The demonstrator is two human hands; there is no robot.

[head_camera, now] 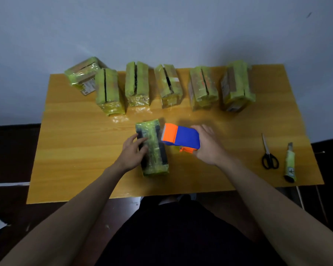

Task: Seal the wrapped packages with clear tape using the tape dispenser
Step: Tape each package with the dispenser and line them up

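A green-wrapped package (154, 150) with dark bands lies lengthwise near the middle of the wooden table (75, 146). My left hand (134, 151) rests on its left side, fingers laid over the top. My right hand (207, 144) grips a blue and orange tape dispenser (181, 137), its orange front end touching the package's upper right edge. Several more green-wrapped packages (136, 85) stand in a row along the far edge of the table.
Black-handled scissors (268, 155) and a utility knife (290, 163) in a green sleeve lie at the table's right side. A grey wall rises behind the table. Dark floor surrounds it, and my dark-clothed lap is below the near edge.
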